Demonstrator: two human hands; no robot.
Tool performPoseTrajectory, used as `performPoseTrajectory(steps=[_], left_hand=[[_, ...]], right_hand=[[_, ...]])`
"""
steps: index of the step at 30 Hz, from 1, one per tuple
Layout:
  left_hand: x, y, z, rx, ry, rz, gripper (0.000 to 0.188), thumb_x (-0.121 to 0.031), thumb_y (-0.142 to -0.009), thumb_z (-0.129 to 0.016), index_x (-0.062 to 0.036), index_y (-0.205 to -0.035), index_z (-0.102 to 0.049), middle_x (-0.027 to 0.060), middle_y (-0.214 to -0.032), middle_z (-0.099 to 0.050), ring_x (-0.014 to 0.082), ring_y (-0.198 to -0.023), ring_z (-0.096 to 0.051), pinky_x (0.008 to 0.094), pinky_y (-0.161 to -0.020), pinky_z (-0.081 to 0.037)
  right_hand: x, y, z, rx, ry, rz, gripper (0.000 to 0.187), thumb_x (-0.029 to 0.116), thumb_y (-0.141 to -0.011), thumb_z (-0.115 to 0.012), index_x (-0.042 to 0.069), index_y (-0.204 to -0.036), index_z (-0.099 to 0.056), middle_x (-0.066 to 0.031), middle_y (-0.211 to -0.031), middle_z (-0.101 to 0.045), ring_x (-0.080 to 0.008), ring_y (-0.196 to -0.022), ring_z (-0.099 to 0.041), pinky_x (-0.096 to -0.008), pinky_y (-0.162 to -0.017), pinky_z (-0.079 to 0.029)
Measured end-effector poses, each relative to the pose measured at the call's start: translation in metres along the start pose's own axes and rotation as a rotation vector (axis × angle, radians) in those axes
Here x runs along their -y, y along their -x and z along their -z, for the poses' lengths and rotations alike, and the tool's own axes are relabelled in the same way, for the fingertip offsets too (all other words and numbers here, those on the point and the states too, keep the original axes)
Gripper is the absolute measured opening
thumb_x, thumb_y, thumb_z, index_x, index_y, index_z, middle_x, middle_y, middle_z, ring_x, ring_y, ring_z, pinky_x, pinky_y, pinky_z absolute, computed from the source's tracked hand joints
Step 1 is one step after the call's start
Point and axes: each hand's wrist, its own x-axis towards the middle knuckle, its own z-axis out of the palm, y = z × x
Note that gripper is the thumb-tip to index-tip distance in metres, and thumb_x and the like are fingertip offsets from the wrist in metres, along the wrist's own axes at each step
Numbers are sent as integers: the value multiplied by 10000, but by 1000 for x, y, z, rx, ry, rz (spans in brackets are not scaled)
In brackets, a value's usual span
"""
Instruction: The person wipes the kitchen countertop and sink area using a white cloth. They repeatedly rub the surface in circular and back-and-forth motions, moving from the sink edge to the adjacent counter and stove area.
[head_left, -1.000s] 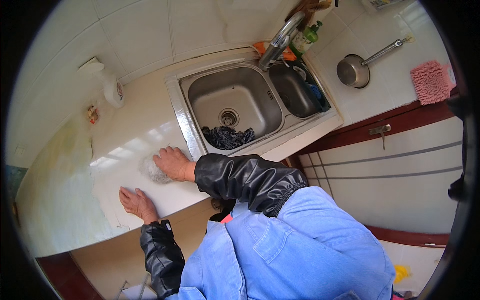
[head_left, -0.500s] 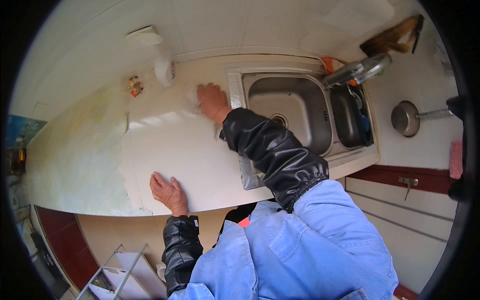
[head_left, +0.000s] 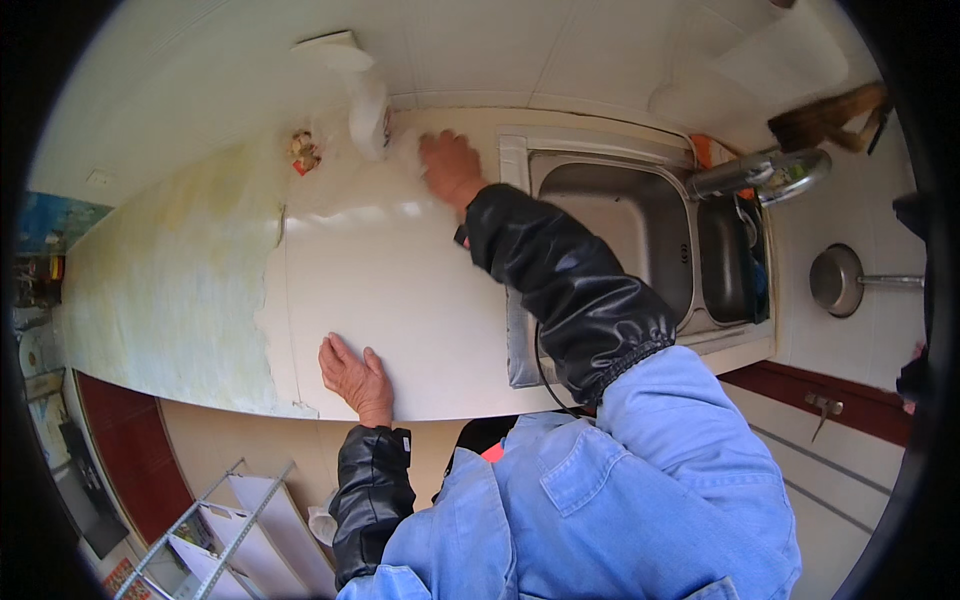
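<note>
My left hand point(head_left: 357, 380) lies flat at the counter's front edge, thumb apart from the fingers, holding nothing. Farther back, beside the sink's left rim, my right hand point(head_left: 452, 168) presses down on the white countertop point(head_left: 400, 270). A pale, cloth-like thing point(head_left: 407, 157) shows at its fingers, too blurred to name surely. Black glossy sleeve covers reach to both wrists. Just left of the right hand stands a white bottle-like thing point(head_left: 368, 115), and beyond that a small figurine point(head_left: 304, 152) with a red part.
At right is a two-basin steel sink point(head_left: 615, 215) with a chrome faucet point(head_left: 735, 178). A steel ladle or pan point(head_left: 838, 280) hangs by the right wall. Worn greenish covering point(head_left: 170, 280) spans the counter's left part. Below left stands a metal-framed rack point(head_left: 225, 545).
My right hand has slid a little farther back along the counter, the pale thing with it. The left hand stays on the same spot, while the whole view has shifted slightly.
</note>
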Motion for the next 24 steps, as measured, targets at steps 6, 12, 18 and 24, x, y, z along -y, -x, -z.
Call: performPoseTrajectory(steps=[6,12,18,24], left_hand=[[1,0,-1,-12,-30,-13,730,-247,-919,-629,5,-1531,-323,217,-1539,-342,390,-1432,-306,528,-1162,-234],[4,3,-3,-9,-13,-5,730,-236,-915,-634,11,-1529,-327,209,-1543,-346,382,-1438,-306,525,-1163,-241],[5,1,-5,-13,8,-3,757,-245,-905,-648,4,-1537,-315,205,-1549,-343,376,-1441,-303,522,-1171,-231],[5,2,-5,-19,-9,8,765,-257,-906,-649,-5,-1544,-310,203,-1549,-344,379,-1442,-297,529,-1166,-234]], right_hand=[[27,86,25,194,-57,138,380,52,-795,-629,76,-1174,-609,-167,-1043,-593,-369,-986,-605,-485,-764,-538],[18,153,43,258,-108,226,480,85,-784,-651,86,-1260,-591,-175,-1063,-582,-367,-999,-598,-484,-801,-521],[-24,70,35,172,-15,30,516,92,-784,-698,60,-1285,-577,-201,-1103,-574,-416,-1022,-585,-511,-780,-529],[12,39,10,45,50,-4,331,97,-796,-688,63,-1116,-608,-188,-1053,-597,-379,-961,-623,-480,-730,-553]])
